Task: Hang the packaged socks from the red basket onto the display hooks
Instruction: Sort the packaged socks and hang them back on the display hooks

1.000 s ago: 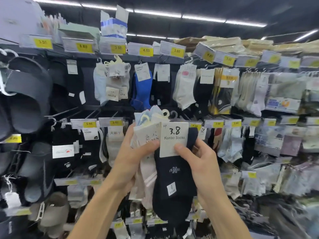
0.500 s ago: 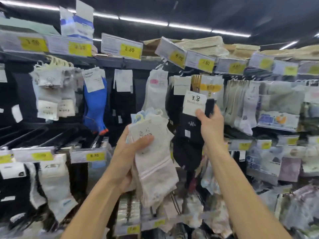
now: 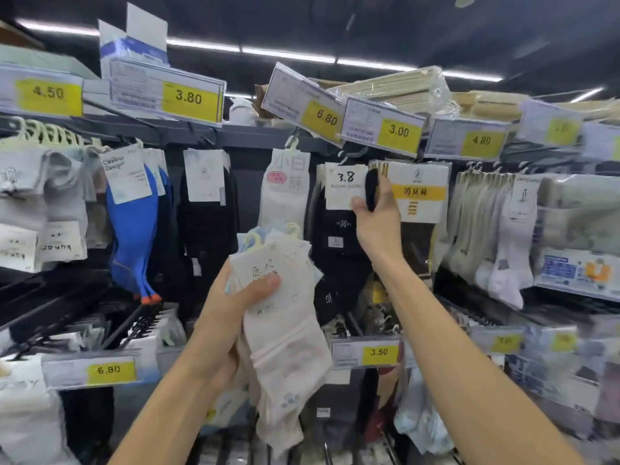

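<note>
My right hand (image 3: 375, 213) is raised to the top row and pinches a dark navy sock pack (image 3: 339, 236) by its white card marked 3.8. The pack's hanger sits up at a display hook (image 3: 350, 154) under the 6.80 and 3.00 price tags; whether it hangs on the hook I cannot tell. My left hand (image 3: 231, 307) grips a bunch of pale cream sock packs (image 3: 285, 347) lower down, thumb across the top card, pastel hangers sticking up behind. The red basket is out of view.
Rows of hanging socks fill the wall: white pairs (image 3: 285, 189), black pairs (image 3: 208, 213), a blue pair (image 3: 134, 229), a yellow-labelled pack (image 3: 419, 196). Yellow price tags line the shelf rail (image 3: 235, 135). Bare black hooks (image 3: 67, 313) jut out at lower left.
My right hand has lifted the navy pack up and right to the top-row hook, away from the bunch in my left hand. The view has shifted right and closer.
</note>
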### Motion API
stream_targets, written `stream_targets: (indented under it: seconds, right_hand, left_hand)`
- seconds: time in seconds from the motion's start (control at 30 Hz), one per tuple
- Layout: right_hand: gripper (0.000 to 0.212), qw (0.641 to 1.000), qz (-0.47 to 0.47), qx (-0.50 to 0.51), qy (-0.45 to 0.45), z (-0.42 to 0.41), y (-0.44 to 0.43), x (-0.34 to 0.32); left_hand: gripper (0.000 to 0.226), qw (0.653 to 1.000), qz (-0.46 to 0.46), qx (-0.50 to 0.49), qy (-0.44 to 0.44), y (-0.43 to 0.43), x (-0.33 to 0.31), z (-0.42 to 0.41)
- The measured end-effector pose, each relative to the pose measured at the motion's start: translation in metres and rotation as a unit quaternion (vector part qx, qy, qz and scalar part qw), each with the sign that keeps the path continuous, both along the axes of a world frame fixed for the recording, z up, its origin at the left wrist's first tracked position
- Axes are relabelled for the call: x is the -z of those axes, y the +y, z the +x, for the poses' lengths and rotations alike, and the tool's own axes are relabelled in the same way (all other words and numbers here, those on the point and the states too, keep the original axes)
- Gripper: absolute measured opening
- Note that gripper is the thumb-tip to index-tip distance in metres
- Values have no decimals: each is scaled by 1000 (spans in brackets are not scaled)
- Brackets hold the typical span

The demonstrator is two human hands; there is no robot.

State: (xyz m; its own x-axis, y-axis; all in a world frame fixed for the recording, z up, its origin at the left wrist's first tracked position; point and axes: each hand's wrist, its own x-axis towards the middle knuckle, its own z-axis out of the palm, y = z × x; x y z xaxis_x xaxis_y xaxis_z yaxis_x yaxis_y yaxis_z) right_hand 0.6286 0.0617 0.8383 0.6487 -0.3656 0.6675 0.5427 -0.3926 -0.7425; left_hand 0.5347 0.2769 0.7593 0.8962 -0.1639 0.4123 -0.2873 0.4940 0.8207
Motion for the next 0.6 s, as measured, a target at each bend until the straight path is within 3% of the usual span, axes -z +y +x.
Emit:
stream_targets:
  seconds: [0.2, 0.43, 0.5, 0.6]
  right_hand:
    - [73, 995, -86, 45, -11, -17, 2, 1]
    - [47, 971, -121, 72, -194, -57, 37, 25]
    - [34, 939, -132, 91, -305, -70, 45, 16]
    - [21, 856, -191, 156, -455, -91, 54, -22]
  left_hand:
    - [68, 1000, -1, 14, -8, -7, -9, 12]
    - [59, 1000, -16, -14, -17, 2, -19, 23]
    - [61, 1000, -11, -17, -24, 6, -21, 26]
    - [63, 999, -4, -20, -31, 13, -20, 33]
